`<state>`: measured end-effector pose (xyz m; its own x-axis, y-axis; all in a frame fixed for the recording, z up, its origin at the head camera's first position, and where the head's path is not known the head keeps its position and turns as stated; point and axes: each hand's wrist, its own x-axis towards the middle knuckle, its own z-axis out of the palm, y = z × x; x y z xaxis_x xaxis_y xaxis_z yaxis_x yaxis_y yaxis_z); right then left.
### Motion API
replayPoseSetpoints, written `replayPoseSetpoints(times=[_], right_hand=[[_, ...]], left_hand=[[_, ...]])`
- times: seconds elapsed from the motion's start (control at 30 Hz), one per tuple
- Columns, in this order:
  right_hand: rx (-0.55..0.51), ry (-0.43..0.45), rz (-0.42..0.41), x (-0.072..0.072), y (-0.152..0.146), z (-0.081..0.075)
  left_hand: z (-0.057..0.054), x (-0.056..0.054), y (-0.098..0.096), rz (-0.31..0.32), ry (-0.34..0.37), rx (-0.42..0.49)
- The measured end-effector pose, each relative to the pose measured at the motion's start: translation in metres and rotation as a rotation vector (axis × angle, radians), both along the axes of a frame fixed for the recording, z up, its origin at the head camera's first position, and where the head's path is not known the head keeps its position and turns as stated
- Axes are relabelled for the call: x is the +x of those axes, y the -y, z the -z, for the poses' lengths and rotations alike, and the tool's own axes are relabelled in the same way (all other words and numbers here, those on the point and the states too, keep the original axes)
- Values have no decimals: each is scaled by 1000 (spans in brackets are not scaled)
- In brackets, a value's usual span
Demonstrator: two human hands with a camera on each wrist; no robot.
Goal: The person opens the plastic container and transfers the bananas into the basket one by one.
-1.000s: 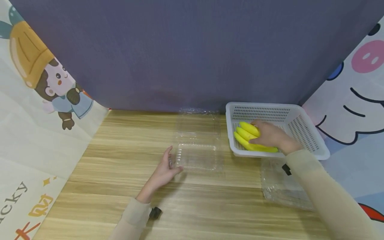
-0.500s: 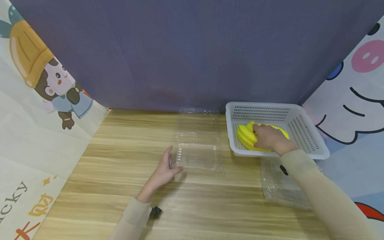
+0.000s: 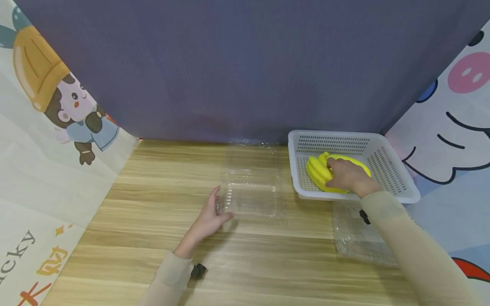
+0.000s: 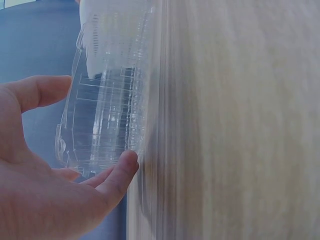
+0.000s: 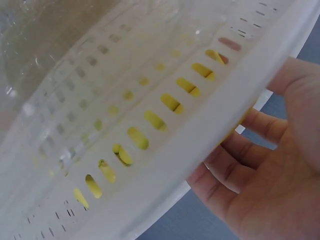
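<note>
In the head view, my right hand (image 3: 347,175) reaches down into a white plastic basket (image 3: 411,197) and grips a bunch of yellow bananas (image 3: 317,172). Part of the bunch is hidden beneath the palm. Yellow shows through the slots of the basket wall (image 5: 165,150) in the right wrist view, with the right fingers (image 5: 235,165) behind its rim. My left hand (image 3: 208,216) rests at the left side of an opened clear plastic clamshell box (image 3: 252,199). Its fingers are spread and lightly bent, with fingertips (image 4: 129,159) at the box's side.
More clear plastic boxes (image 3: 356,240) lie in front of the basket, partly under the right forearm. A dark blue-grey panel (image 3: 245,76) stands behind the wooden table (image 3: 153,212). Printed cartoon sheets rise at the left (image 3: 49,148) and right (image 3: 432,170).
The right hand has turned the banana bunch inside the basket and shifted it slightly to the right. The stem end now shows at the top. The left hand and the clamshell box stay put.
</note>
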<state>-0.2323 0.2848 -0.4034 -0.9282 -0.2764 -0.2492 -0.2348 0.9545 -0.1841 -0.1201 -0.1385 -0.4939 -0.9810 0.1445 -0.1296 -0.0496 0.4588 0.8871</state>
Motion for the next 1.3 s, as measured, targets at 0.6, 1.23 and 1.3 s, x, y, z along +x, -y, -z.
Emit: replayPoseSetpoints(times=[0.6, 1.23, 1.3], right_hand=[[57, -64, -3, 2, 0, 1], [-63, -48, -30, 6, 17, -8], [-62, -55, -23, 6, 18, -9]], left_hand=[[-1, 0, 0, -2, 12, 24], [-1, -1, -1, -6, 14, 10], [-1, -1, -1, -6, 14, 10]])
